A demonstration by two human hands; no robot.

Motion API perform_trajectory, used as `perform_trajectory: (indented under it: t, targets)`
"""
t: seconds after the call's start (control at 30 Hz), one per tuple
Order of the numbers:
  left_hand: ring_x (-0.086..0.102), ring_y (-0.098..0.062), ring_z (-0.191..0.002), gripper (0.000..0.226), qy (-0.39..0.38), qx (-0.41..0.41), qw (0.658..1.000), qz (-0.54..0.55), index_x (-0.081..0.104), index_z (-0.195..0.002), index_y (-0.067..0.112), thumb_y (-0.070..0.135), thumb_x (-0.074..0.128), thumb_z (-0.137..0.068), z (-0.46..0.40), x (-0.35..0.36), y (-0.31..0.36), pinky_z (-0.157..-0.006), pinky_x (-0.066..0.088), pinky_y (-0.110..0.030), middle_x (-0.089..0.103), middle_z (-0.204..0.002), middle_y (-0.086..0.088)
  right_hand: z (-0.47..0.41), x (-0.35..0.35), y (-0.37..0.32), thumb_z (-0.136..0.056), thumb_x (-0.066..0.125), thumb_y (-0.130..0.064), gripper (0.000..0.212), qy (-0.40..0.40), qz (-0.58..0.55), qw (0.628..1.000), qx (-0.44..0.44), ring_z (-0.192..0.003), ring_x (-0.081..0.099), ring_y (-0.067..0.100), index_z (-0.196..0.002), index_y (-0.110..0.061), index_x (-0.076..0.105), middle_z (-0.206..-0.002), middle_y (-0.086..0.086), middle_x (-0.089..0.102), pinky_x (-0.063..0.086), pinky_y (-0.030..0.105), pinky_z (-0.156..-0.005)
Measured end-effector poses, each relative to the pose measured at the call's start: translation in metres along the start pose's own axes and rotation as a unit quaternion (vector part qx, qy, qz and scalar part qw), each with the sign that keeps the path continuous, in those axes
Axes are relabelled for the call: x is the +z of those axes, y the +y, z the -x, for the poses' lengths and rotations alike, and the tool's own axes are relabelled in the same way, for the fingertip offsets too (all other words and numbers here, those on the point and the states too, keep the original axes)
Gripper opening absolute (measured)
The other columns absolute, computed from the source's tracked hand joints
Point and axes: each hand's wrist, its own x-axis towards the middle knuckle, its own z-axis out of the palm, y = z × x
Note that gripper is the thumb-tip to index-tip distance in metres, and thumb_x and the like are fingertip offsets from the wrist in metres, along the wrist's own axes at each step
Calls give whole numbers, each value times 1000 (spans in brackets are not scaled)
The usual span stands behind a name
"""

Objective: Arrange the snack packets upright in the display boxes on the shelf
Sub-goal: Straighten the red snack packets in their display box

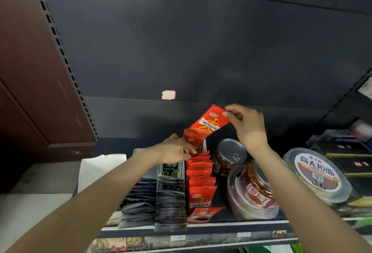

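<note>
My right hand (246, 126) pinches the top corner of a red snack packet (209, 122) and holds it tilted above the back of the red display box (203, 144). A row of red packets (200, 178) stands upright in that box, running toward the shelf's front edge. My left hand (176, 149) reaches into the back of the row, its fingertips touching the rearmost packets. Left of the red row stand two rows of dark and silver packets (170, 198) in their own boxes.
A metal-lidded jar (229, 156) and a clear tub of orange snacks (251, 190) stand right of the red box. A round noodle tub (318, 172) lies farther right. A white carton (100, 169) sits at the left. The shelf's front rail (221, 227) carries price tags.
</note>
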Motion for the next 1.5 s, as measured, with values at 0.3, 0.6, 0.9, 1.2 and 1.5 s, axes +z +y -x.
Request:
perform_trajectory:
  t: [0.3,0.6,0.9,1.2,1.5]
  targets:
    - [55,-10,-102,28,-27,46,998,17,65,-119,27,23,55,-93,22,3,-1,-92,41,-24,68,-113,5,-4,23,-2,-93,56,-24,28,-109,55,992,8,-108,60,24,-119,-15,63,-116,7,66,49,38,-89]
    - [54,-10,-113,31,-26,36,999,24,65,-118,25,34,58,-89,17,16,-12,-102,41,-33,63,-121,5,-10,25,-6,-95,53,-20,25,-206,84,975,-26,-117,55,19,-117,-17,65,-123,1,63,45,38,-98]
    - [59,-15,-100,32,-1,82,995,59,63,-120,30,16,58,-91,27,13,-13,-92,47,-35,64,-119,8,7,72,12,-92,57,-17,23,-223,139,965,15,-101,63,18,-114,-22,62,-113,1,67,50,33,-83]
    - [51,-7,-92,34,19,71,995,70,60,-123,31,18,58,-92,29,11,-13,-90,42,-29,60,-121,8,5,86,21,-96,50,-16,28,-193,207,957,-54,-114,51,20,-121,-21,61,-124,2,53,49,33,-86]
    - [50,-6,-94,34,18,65,995,80,60,-123,28,17,58,-92,28,12,-12,-87,39,-23,60,-120,6,-2,93,16,-95,50,-14,31,-202,237,947,-75,-114,54,22,-125,-19,57,-126,3,55,49,36,-87]
